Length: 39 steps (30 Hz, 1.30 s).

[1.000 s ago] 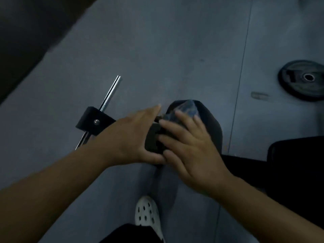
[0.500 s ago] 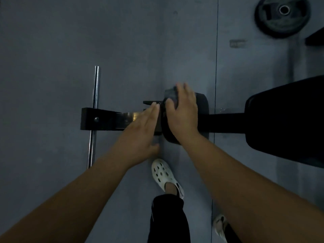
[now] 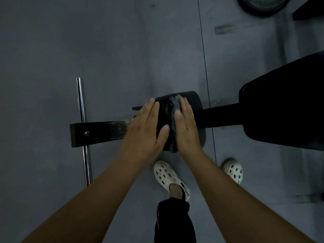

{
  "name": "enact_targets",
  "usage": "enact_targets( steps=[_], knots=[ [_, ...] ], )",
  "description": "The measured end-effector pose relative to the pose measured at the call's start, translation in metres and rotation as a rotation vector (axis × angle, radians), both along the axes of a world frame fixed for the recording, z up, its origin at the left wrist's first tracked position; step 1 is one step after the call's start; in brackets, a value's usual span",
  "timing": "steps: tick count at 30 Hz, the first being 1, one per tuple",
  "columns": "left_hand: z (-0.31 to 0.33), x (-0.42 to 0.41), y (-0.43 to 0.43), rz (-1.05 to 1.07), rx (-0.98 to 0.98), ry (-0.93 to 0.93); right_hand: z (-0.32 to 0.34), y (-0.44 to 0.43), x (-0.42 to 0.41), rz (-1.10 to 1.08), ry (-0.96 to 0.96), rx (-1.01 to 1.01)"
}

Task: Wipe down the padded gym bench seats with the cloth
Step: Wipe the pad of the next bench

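A small black round pad (image 3: 195,104) sits at the end of the bench frame, in the middle of the head view. A dark grey cloth (image 3: 173,109) lies bunched on top of it. My right hand (image 3: 185,127) presses flat on the cloth with straight fingers. My left hand (image 3: 145,127) lies flat on the pad's left side, thumb touching the cloth's edge. The large black bench seat (image 3: 284,109) extends to the right, joined by a black beam (image 3: 220,116).
The bench's black foot bracket (image 3: 91,134) and a chrome crossbar (image 3: 82,123) lie left of the pad on the grey floor. A weight plate (image 3: 263,6) rests at the top right. My white clogs (image 3: 170,176) stand just below the pad.
My left hand slid up from the frame onto the pad's left side. My right hand shifted slightly right on the cloth. The camera now looks straight down, closer.
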State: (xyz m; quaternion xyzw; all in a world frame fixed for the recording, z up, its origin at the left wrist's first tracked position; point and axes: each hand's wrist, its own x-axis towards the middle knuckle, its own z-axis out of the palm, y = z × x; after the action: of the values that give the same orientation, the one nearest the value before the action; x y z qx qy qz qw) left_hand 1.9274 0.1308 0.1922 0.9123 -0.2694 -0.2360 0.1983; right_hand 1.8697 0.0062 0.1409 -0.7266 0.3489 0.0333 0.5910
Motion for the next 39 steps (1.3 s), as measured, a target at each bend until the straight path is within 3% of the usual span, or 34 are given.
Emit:
enact_targets(
  steps=[3,9,13,18,24,30,33,36,39],
  knots=[
    [-0.006,0.002,-0.014,-0.012,0.038,-0.086,-0.004,0.005,-0.022,-0.071,0.113,0.067],
    [-0.016,0.004,-0.036,0.061,0.011,-0.106,-0.010,-0.023,0.031,0.070,-0.105,0.031],
    [-0.016,0.004,-0.037,-0.016,0.063,-0.179,-0.025,-0.017,-0.005,0.000,0.074,0.067],
    [-0.012,0.003,-0.045,-0.144,0.034,-0.284,-0.023,-0.020,-0.003,0.057,-0.039,0.076],
    [-0.009,0.003,-0.055,-0.485,0.147,-0.406,-0.053,-0.032,-0.008,-0.107,0.114,0.132],
    [-0.011,0.002,-0.054,-0.466,0.109,-0.422,-0.058,-0.035,-0.012,0.028,-0.059,0.042],
    [-0.017,0.005,-0.056,-0.460,0.103,-0.434,-0.100,-0.059,-0.002,-0.124,0.126,0.110],
    [-0.015,0.005,-0.057,-0.496,0.194,-0.414,-0.103,-0.048,-0.023,-0.247,0.321,0.192],
    [-0.008,0.009,-0.066,-0.548,0.273,-0.399,-0.068,-0.029,-0.025,-0.063,0.113,0.119]
  ],
)
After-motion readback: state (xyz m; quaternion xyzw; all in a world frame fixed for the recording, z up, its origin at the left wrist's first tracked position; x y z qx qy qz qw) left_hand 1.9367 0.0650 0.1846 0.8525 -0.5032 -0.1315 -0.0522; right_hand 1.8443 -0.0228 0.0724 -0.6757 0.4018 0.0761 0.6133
